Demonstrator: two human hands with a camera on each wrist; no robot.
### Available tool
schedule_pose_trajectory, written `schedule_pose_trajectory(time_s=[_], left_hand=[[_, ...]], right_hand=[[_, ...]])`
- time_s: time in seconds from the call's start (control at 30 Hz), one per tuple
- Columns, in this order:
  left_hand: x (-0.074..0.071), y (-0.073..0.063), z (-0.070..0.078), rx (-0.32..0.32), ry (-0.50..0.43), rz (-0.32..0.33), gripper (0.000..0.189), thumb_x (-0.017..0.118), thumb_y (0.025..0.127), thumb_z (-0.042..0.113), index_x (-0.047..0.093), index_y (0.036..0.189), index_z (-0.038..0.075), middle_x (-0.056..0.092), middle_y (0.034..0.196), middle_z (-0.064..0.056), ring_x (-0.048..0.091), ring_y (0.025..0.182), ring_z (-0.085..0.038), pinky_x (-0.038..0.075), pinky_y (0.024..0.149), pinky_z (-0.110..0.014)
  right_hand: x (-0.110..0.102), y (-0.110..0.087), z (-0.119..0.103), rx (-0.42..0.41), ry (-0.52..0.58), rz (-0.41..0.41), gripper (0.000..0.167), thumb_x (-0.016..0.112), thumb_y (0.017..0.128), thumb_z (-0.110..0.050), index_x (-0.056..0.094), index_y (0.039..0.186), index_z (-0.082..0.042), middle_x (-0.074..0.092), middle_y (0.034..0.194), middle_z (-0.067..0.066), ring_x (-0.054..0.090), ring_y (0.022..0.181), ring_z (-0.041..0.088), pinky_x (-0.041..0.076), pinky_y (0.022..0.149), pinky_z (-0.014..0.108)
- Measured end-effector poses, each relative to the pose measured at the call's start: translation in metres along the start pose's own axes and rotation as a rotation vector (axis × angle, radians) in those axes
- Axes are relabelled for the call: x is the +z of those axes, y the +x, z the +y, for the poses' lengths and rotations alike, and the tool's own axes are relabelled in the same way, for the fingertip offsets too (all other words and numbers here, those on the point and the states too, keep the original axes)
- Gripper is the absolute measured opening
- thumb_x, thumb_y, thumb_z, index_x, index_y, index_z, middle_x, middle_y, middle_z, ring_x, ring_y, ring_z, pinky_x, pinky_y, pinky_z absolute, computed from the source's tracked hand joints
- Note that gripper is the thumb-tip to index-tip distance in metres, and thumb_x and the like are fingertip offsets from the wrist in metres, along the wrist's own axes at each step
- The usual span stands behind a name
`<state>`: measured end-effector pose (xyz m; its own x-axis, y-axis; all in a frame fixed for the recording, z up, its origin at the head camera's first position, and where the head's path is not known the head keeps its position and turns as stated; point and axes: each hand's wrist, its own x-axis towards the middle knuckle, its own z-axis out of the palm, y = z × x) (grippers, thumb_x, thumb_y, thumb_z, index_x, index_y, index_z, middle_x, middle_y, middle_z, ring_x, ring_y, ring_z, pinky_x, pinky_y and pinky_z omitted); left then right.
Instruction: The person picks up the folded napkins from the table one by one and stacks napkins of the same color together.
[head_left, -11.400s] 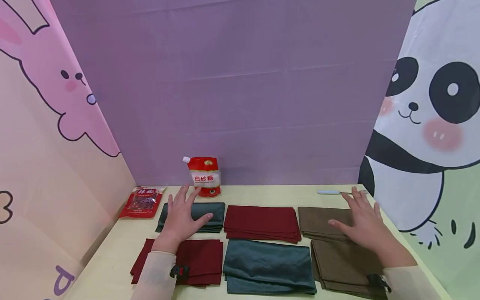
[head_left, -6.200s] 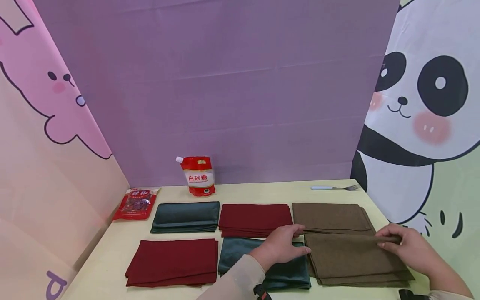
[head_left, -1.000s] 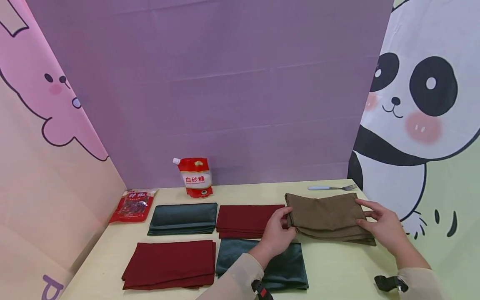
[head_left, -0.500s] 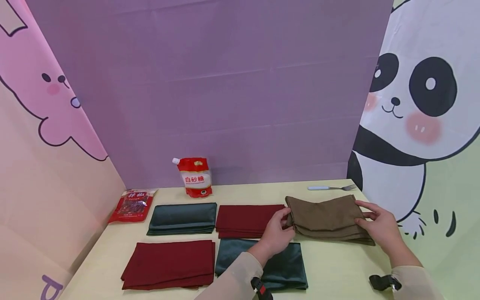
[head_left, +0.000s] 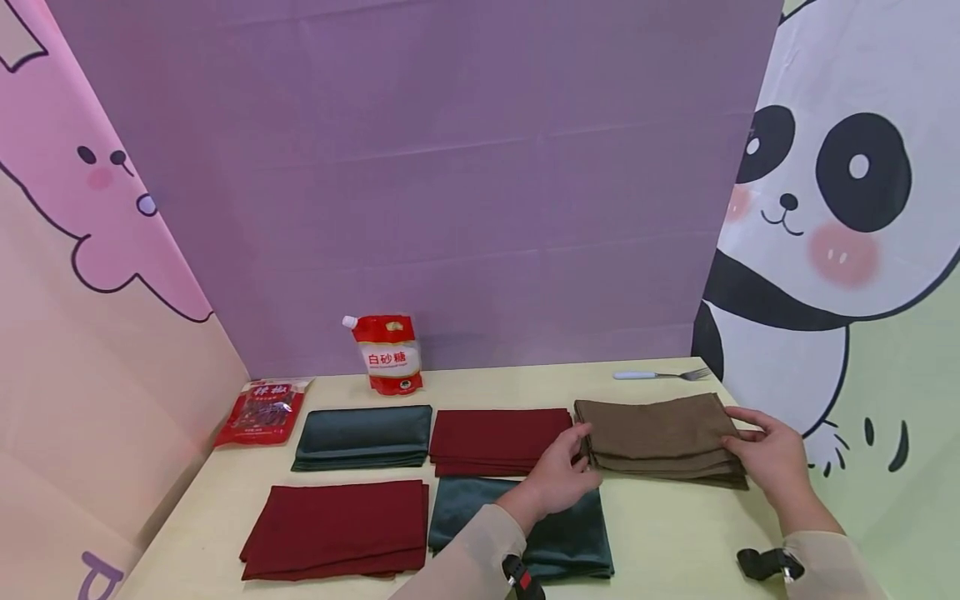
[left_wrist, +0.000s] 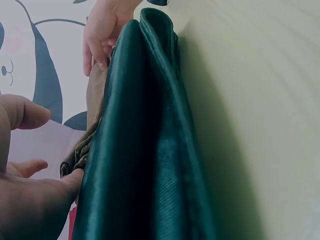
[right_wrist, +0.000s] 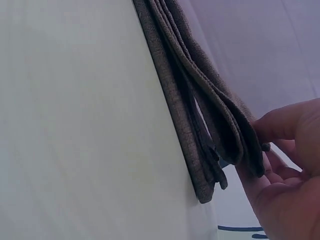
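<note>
In the head view, a folded brown cloth (head_left: 652, 427) lies on another brown folded cloth at the table's right. My right hand (head_left: 772, 457) holds its right edge; in the right wrist view, thumb and fingers (right_wrist: 285, 122) pinch the upper folded layers, slightly apart from the lower cloth (right_wrist: 175, 107). My left hand (head_left: 553, 477) is at the brown stack's left edge, thumb and index finger spread apart. The left wrist view shows one fingertip close to the brown folds (left_wrist: 80, 150); contact there is unclear. Below that hand lies a teal folded cloth (head_left: 570, 542).
Left of the brown stack are a dark red cloth (head_left: 495, 433), a teal cloth (head_left: 363, 435) and a larger red cloth (head_left: 341, 529). Behind stand a sugar pouch (head_left: 390, 357) and a red chili packet (head_left: 262, 412). A fork (head_left: 660, 375) lies at the back right.
The upper brown cloth has gone from the front right onto the rear brown cloth. Over the last half second its back edge has lowered, and my left thumb and fingers have parted.
</note>
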<state>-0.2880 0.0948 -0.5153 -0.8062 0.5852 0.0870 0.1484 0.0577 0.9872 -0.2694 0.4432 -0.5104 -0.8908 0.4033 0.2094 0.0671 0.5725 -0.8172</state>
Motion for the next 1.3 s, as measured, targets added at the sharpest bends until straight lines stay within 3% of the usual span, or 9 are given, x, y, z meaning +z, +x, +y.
schedule_pose_trajectory(time_s=[0.17,0.3,0.47,0.67,0.87,1.3], left_hand=[[0.000,-0.001,0.002,0.010,0.040,-0.007,0.075,0.067,0.099,0.005,0.029,0.164,0.010,0.024,0.170,-0.009,0.034,0.151,-0.038,0.040,0.116,-0.044],[0.001,-0.001,0.003,0.008,0.075,0.002,0.075,0.068,0.098,0.006,0.030,0.163,0.009,0.027,0.169,-0.006,0.031,0.154,-0.033,0.038,0.118,-0.044],[0.003,0.001,0.003,0.004,0.110,0.020,0.074,0.069,0.097,0.006,0.033,0.161,0.004,0.032,0.167,-0.005,0.032,0.153,-0.029,0.036,0.120,-0.043],[0.005,0.002,0.001,-0.013,0.131,0.028,0.072,0.070,0.097,0.008,0.035,0.160,0.003,0.032,0.166,-0.006,0.037,0.151,-0.029,0.036,0.119,-0.041],[0.006,0.003,0.002,-0.011,0.149,0.015,0.072,0.069,0.097,0.009,0.034,0.160,-0.001,0.027,0.169,-0.012,0.033,0.153,-0.026,0.037,0.119,-0.040],[0.008,0.003,0.003,-0.024,0.163,0.007,0.071,0.068,0.098,0.009,0.036,0.160,0.002,0.027,0.169,-0.010,0.033,0.153,-0.023,0.038,0.118,-0.038]], right_hand=[[-0.002,0.002,0.006,-0.015,-0.060,-0.027,0.050,0.078,0.090,-0.004,0.063,0.137,0.004,0.069,0.119,0.031,0.064,0.080,0.002,0.054,0.061,0.021],[-0.003,0.003,0.009,-0.029,-0.111,-0.054,0.050,0.077,0.091,-0.007,0.062,0.137,0.005,0.068,0.119,0.034,0.073,0.090,0.026,0.055,0.062,0.024],[-0.007,0.003,0.010,-0.049,-0.169,-0.112,0.049,0.075,0.093,-0.010,0.060,0.136,0.009,0.065,0.121,0.038,0.067,0.106,0.052,0.057,0.068,0.033],[-0.012,0.005,0.012,-0.120,-0.265,-0.171,0.048,0.074,0.094,-0.014,0.061,0.132,0.011,0.066,0.118,0.039,0.066,0.107,0.054,0.057,0.077,0.051],[-0.013,0.004,0.013,-0.136,-0.309,-0.200,0.049,0.070,0.098,-0.021,0.060,0.134,0.010,0.066,0.118,0.039,0.064,0.109,0.056,0.054,0.082,0.060],[-0.012,0.003,0.010,-0.136,-0.304,-0.245,0.054,0.063,0.105,-0.025,0.052,0.142,0.013,0.054,0.134,0.044,0.054,0.120,0.062,0.050,0.089,0.067]])
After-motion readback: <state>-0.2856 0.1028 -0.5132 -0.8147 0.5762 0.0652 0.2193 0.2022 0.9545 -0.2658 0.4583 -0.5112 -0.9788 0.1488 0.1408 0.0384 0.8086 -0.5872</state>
